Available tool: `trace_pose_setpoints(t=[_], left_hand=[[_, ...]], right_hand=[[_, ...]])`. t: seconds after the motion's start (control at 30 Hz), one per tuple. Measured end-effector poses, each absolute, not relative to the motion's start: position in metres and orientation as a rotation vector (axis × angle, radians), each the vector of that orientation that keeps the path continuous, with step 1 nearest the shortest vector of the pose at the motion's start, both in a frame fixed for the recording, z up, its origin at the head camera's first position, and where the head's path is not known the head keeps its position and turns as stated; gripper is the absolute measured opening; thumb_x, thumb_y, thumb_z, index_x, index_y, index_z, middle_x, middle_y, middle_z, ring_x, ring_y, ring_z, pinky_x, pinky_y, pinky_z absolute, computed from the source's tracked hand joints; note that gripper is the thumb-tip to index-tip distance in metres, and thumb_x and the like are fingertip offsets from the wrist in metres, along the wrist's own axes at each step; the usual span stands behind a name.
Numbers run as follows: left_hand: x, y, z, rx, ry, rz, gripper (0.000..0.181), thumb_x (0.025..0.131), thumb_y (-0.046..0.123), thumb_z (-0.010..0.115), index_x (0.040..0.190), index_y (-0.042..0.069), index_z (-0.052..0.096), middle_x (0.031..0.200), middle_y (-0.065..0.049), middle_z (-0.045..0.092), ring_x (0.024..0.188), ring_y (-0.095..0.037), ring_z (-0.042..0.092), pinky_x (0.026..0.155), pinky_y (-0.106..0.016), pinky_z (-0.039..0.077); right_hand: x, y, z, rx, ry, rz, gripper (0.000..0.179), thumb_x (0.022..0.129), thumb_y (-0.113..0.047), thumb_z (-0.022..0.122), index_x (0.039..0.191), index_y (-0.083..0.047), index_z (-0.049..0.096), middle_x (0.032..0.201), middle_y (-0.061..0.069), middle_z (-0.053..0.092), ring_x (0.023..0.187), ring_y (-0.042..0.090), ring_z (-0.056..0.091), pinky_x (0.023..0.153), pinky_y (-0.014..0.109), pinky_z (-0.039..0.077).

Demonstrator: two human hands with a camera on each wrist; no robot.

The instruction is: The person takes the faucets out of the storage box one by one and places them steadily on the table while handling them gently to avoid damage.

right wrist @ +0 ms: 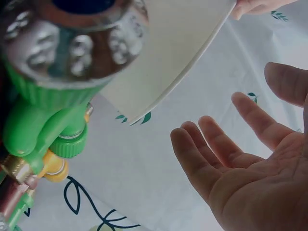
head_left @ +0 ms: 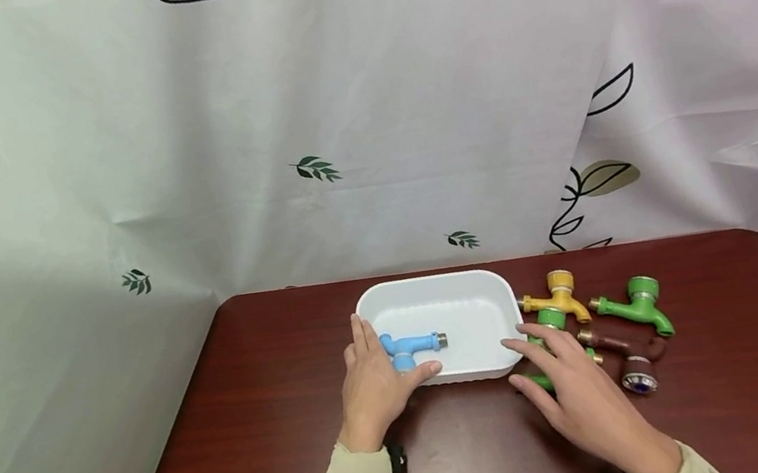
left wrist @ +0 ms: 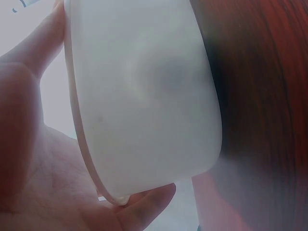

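Note:
A white plastic tub (head_left: 472, 332) stands on the table, a blue tap (head_left: 413, 344) lying in its left half. My left hand (head_left: 375, 385) grips the tub's near left corner, thumb along the near rim and fingers at the left side; the left wrist view shows the tub's outer wall (left wrist: 144, 115) between thumb and fingers. Off the tub's right end, my right hand (head_left: 577, 388) has its fingers spread and holds nothing. In the right wrist view that hand (right wrist: 250, 163) is apart from the tub and from a green tap with a silver-coloured knob (right wrist: 77, 48).
Right of the tub lie a yellow tap (head_left: 561, 297), a green tap (head_left: 638, 305), a brown tap (head_left: 633, 361) and more green taps (head_left: 551, 318) partly behind my right hand. The dark red table (head_left: 268, 425) meets a white patterned cloth (head_left: 383, 219) at its back.

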State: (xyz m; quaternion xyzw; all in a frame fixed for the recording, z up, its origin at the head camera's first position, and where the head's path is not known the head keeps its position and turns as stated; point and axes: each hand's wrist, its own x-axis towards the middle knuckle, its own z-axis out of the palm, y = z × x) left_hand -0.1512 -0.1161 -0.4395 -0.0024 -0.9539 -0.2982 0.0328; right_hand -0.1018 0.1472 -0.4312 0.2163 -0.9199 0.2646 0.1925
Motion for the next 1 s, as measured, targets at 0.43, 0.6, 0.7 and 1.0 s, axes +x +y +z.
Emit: trace_pose_setpoints(t=[0.43, 0.6, 0.7, 1.0], left_hand=[[-0.152, -0.116, -0.440, -0.004, -2.933, -0.910, 0.128, 0.072, 0.061, 0.084, 0.154, -0.013, 0.018, 0.166, -0.023, 0.009, 0.137, -0.046, 0.036, 0.094, -0.053, 0.048], [-0.152, -0.115, -0.441, -0.006, -2.932, -0.914, 0.128, 0.072, 0.061, 0.084, 0.154, -0.013, 0.018, 0.166, -0.023, 0.009, 0.137, -0.046, 0.035, 0.095, -0.054, 0.048], [-0.153, -0.115, -0.441, -0.006, -2.934, -0.915, 0.129, 0.072, 0.061, 0.083, 0.155, -0.012, 0.017, 0.166, -0.022, 0.008, 0.137, -0.045, 0.035, 0.095, -0.053, 0.048], [-0.153, -0.115, -0.440, -0.006, -2.941, -0.914, 0.128, 0.073, 0.061, 0.083, 0.155, -0.012, 0.018, 0.166, -0.023, 0.009, 0.136, -0.045, 0.035, 0.095, -0.054, 0.048]], right_hand=[[-0.112, 0.128, -0.420, 0.623, -2.621, 0.770, 0.047, 0.093, -0.018, 0.074, 0.137, -0.013, 0.061, 0.136, 0.014, 0.056, 0.123, 0.034, 0.052, 0.095, 0.055, 0.046], [-0.116, 0.122, -0.419, 0.611, -2.634, 0.775, 0.046, 0.093, -0.019, 0.073, 0.137, -0.013, 0.061, 0.136, 0.014, 0.056, 0.125, 0.034, 0.051, 0.097, 0.055, 0.045], [-0.118, 0.120, -0.420, 0.601, -2.625, 0.773, 0.045, 0.092, -0.018, 0.074, 0.136, -0.012, 0.063, 0.135, 0.015, 0.057, 0.123, 0.035, 0.053, 0.097, 0.055, 0.045], [-0.126, 0.107, -0.422, 0.588, -2.604, 0.815, 0.043, 0.091, -0.015, 0.075, 0.132, -0.010, 0.065, 0.133, 0.016, 0.059, 0.121, 0.037, 0.055, 0.097, 0.055, 0.045]])
